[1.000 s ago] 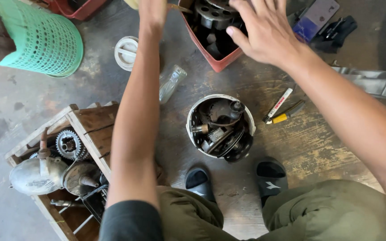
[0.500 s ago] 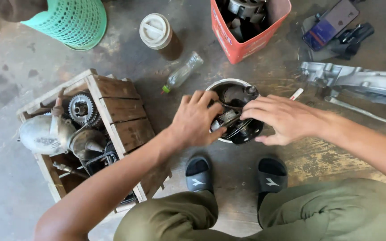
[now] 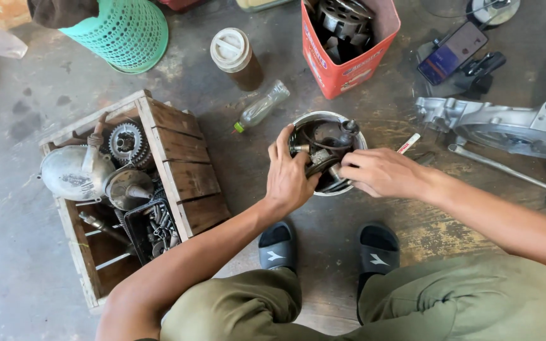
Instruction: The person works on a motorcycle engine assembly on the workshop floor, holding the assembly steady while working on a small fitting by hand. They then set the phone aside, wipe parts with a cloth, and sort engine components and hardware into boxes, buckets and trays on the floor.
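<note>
Both hands in a round metal tin of greasy engine parts on a workshop floor. Left hand curled over the near-left rim, fingers closed on a dark curved part inside. Right hand reaching in from the right, fingertips pinched on the same tangle of parts; what exactly sits between them, impossible to tell. Tin directly under the hands, just ahead of two black sandals. By the look of it, sorting barely begun: tin mostly full, nothing lifted clear, no picked parts laid beside it. Left of the left hand, a wooden crate loaded with gears and housings. Beyond the hands, a red box of more parts, a lidded cup and a clear bottle lying flat. Right of the right hand, a grey engine casing and a phone.
</note>
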